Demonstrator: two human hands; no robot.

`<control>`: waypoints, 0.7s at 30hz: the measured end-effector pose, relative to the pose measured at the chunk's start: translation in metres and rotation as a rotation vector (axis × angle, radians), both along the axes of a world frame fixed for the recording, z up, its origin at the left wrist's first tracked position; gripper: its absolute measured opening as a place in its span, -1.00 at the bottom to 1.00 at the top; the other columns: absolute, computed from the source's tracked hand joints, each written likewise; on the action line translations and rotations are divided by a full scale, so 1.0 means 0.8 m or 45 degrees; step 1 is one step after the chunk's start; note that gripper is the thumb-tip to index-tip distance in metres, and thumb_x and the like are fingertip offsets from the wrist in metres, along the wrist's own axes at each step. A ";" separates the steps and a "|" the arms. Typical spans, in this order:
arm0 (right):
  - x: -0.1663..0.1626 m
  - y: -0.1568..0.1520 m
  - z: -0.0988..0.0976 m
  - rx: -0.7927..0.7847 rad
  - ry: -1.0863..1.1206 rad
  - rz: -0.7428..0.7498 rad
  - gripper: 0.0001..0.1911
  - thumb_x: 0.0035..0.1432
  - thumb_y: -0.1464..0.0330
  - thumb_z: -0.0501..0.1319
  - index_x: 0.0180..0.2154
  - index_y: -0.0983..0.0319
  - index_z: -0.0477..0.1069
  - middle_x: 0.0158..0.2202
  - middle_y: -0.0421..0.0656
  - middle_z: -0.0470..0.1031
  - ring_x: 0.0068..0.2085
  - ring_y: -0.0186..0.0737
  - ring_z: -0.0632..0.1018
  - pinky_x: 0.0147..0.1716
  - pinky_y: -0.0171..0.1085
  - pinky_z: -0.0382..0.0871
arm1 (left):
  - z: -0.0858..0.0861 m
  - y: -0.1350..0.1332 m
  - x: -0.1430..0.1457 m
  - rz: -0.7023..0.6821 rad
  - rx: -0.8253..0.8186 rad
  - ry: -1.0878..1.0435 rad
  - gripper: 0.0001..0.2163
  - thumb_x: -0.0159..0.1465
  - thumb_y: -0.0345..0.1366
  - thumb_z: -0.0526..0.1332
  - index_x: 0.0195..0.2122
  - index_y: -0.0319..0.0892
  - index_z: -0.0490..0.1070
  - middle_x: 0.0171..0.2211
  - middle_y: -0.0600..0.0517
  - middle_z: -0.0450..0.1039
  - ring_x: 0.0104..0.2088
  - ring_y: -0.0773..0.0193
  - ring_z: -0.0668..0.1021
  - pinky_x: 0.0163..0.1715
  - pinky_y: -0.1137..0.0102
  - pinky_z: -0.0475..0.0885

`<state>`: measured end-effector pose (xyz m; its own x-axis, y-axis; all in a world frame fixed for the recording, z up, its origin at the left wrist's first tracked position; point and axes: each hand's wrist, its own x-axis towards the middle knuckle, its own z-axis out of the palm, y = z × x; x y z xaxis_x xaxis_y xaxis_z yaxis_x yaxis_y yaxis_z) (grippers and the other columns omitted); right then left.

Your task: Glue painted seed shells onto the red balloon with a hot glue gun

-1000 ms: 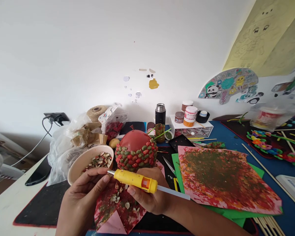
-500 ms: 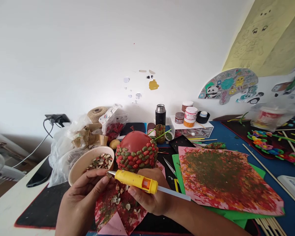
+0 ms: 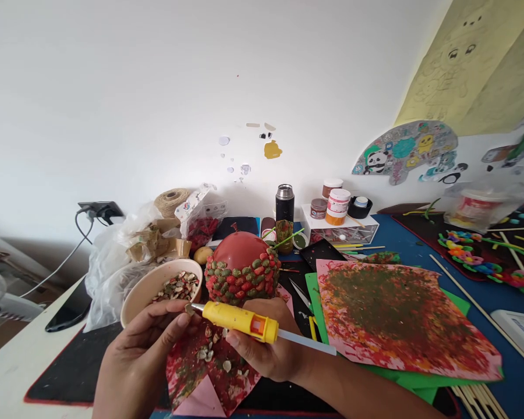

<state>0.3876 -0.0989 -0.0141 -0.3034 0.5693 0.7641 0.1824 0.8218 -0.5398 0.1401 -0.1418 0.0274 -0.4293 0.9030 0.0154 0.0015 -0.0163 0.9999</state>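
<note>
My right hand point(image 3: 266, 343) is wrapped round a yellow glue gun point(image 3: 240, 321), with a pale glue stick point(image 3: 308, 342) jutting from its back end. Between the thumb and fingers of my left hand point(image 3: 144, 355) is a small shell piece point(image 3: 189, 311), right at the gun's metal tip. Just behind the gun sits a red balloon point(image 3: 238, 253), its lower part covered with rows of red and green painted shells point(image 3: 242, 280). A beige bowl point(image 3: 133, 285) of painted shells stands behind my left hand. Loose shells point(image 3: 206, 352) lie on paint-stained pink paper point(image 3: 201, 396) below.
On the right lies a paint-smeared sheet point(image 3: 388, 314) over green paper point(image 3: 314, 297), with scissors point(image 3: 300, 293) beside it. A black flask point(image 3: 284, 212) and paint jars point(image 3: 337, 203) stand at the back. Plastic bags point(image 3: 109, 273) and twine point(image 3: 172, 202) are at left.
Both hands and the glue gun have shifted very slightly left along with the whole view. The shell piece at the tip shows a little more; the grips are the same.
</note>
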 end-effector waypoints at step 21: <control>0.000 0.001 0.009 0.012 0.025 0.030 -0.22 0.96 -0.16 -0.01 -0.30 0.13 0.46 -0.46 -0.25 0.45 -0.46 -0.25 0.44 -0.37 -0.23 0.36 | 0.005 0.006 0.005 0.046 0.055 0.091 -0.30 -0.20 0.40 0.89 -0.25 -0.03 0.89 -0.21 -0.10 0.91 -0.32 0.03 0.88 -0.25 0.34 0.88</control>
<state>0.3879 -0.0982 -0.0065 -0.3018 0.5550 0.7752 0.1525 0.8307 -0.5354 0.1441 -0.1366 0.0317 -0.4577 0.8850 0.0856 0.0744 -0.0578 0.9956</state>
